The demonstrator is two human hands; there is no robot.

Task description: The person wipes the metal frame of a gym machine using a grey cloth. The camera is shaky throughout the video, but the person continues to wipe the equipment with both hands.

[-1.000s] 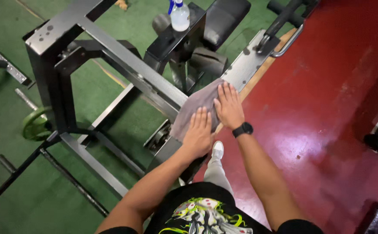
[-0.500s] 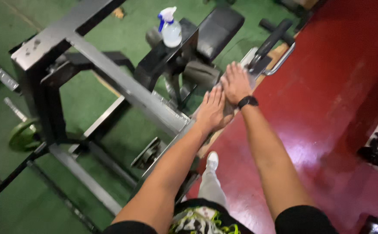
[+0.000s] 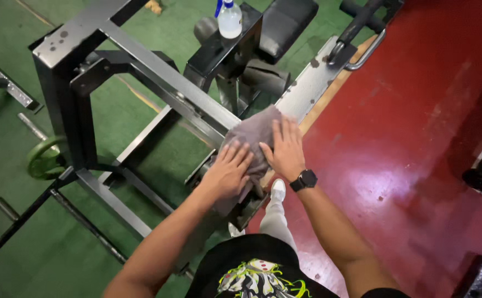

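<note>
Green turf [image 3: 9, 232] meets red floor [image 3: 417, 138]; steel frame [image 3: 158, 83] between — gym.

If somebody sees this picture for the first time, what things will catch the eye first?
In the middle, both hands, left and right, press flat on a grey cloth spread over a metal plate of a black gym machine. A spray bottle stands on the machine at the top. The floor is split: green on the left, glossy red on the right.
</note>
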